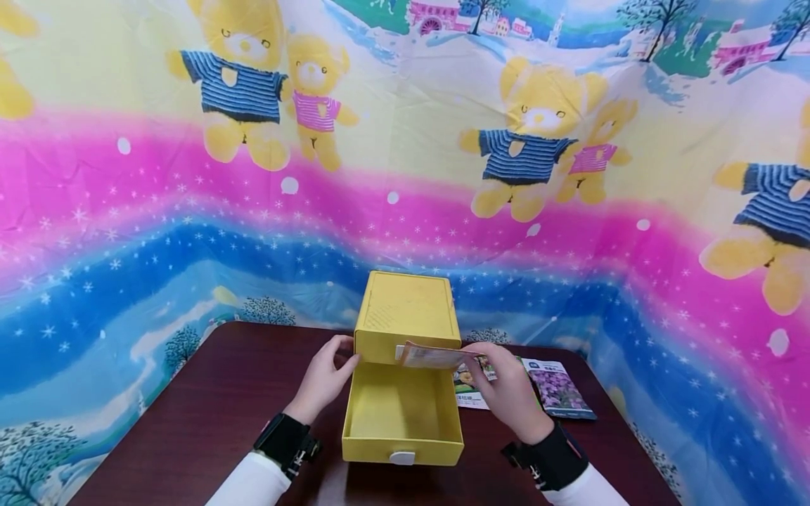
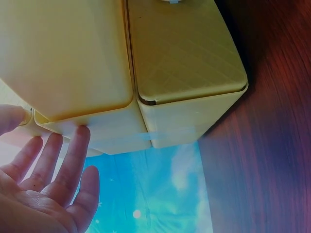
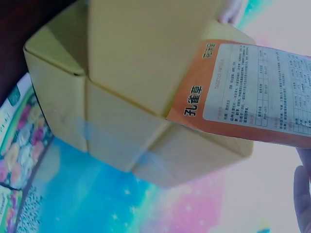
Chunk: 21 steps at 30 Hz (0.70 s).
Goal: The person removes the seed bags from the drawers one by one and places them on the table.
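A small yellow drawer cabinet (image 1: 411, 302) stands on the table, with a yellow drawer (image 1: 403, 427) pulled out toward me at middle height. No contents show inside that drawer in the head view. My left hand (image 1: 321, 376) is at the cabinet's left side; in the left wrist view its fingers (image 2: 77, 150) reach along the side wall, nearly straight. In my right hand (image 1: 511, 390) I pinch an orange-edged seed packet (image 1: 436, 357) by its right end. It is held above the drawer, in front of the cabinet. Printed text covers the packet's pale panel (image 3: 257, 87).
Right of the cabinet lie flower-picture packets, one with purple flowers (image 1: 560, 388) and another partly behind my right hand (image 1: 468, 393). The dark wooden table (image 1: 215, 407) extends to the left. A curtain printed with bears (image 1: 538, 140) hangs behind.
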Each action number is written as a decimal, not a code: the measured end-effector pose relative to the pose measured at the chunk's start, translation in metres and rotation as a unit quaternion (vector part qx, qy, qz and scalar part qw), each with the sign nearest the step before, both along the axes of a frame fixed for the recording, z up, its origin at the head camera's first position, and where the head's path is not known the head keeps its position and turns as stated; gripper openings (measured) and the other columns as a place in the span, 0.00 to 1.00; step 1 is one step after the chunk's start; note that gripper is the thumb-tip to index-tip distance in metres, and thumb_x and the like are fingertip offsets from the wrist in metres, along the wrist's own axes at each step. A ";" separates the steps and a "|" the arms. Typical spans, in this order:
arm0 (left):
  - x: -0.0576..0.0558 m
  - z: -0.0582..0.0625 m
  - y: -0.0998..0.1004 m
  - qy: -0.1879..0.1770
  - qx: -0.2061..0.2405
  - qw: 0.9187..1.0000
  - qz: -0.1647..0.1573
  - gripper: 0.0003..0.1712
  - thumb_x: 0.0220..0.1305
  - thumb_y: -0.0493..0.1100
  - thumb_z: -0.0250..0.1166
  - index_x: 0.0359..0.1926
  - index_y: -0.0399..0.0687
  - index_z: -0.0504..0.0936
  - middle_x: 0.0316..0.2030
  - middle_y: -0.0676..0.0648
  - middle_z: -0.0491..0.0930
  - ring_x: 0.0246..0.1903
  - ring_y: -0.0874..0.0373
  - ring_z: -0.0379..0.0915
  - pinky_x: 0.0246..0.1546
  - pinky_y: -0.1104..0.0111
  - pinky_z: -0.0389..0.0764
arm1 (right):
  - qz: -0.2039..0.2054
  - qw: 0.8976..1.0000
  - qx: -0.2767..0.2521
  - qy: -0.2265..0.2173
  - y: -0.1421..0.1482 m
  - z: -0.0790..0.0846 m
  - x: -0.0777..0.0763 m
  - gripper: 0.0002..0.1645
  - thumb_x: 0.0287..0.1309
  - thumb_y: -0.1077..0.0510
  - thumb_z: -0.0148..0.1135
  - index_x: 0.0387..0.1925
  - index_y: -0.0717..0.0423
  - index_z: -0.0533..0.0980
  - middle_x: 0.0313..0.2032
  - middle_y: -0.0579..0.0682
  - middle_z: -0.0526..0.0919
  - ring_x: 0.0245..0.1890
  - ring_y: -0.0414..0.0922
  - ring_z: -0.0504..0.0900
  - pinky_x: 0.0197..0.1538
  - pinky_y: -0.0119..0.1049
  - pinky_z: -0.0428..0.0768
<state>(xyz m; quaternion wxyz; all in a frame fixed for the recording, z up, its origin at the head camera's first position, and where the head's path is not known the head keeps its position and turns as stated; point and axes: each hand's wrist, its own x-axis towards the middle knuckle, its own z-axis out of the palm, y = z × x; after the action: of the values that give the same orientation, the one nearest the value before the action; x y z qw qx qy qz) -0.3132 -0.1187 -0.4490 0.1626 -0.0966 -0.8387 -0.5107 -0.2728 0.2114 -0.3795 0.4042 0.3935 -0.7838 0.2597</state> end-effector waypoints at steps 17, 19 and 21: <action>0.002 0.000 0.002 -0.006 -0.006 1.000 -0.002 0.18 0.73 0.44 0.65 0.60 0.51 0.77 0.51 0.47 0.80 0.42 0.57 0.78 0.41 0.63 0.79 | -0.025 0.994 -0.086 0.067 0.059 0.021 0.012 0.16 0.75 0.57 0.56 0.52 0.67 0.77 0.50 0.56 0.83 0.54 0.43 0.80 0.62 0.28 0.72; 0.002 0.000 0.002 -0.006 -0.006 1.000 -0.001 0.18 0.73 0.44 0.65 0.60 0.51 0.77 0.51 0.47 0.80 0.42 0.57 0.78 0.42 0.62 0.79 | -0.026 0.994 -0.091 0.061 0.065 0.020 0.012 0.13 0.73 0.61 0.58 0.53 0.67 0.77 0.50 0.56 0.83 0.54 0.43 0.80 0.61 0.28 0.73; 0.003 0.001 0.002 -0.006 -0.006 1.000 -0.001 0.18 0.73 0.44 0.65 0.61 0.51 0.77 0.51 0.47 0.79 0.42 0.56 0.78 0.42 0.62 0.79 | -0.031 0.993 -0.098 0.054 0.070 0.018 0.012 0.13 0.70 0.66 0.60 0.53 0.66 0.77 0.49 0.56 0.83 0.53 0.41 0.80 0.60 0.27 0.73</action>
<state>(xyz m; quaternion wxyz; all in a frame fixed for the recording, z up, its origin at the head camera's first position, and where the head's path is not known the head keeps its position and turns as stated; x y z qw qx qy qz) -0.3103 -0.1172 -0.4483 0.1569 -0.0952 -0.8424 -0.5067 -0.2610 0.2817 -0.3620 0.4903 0.3409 -0.7434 0.3012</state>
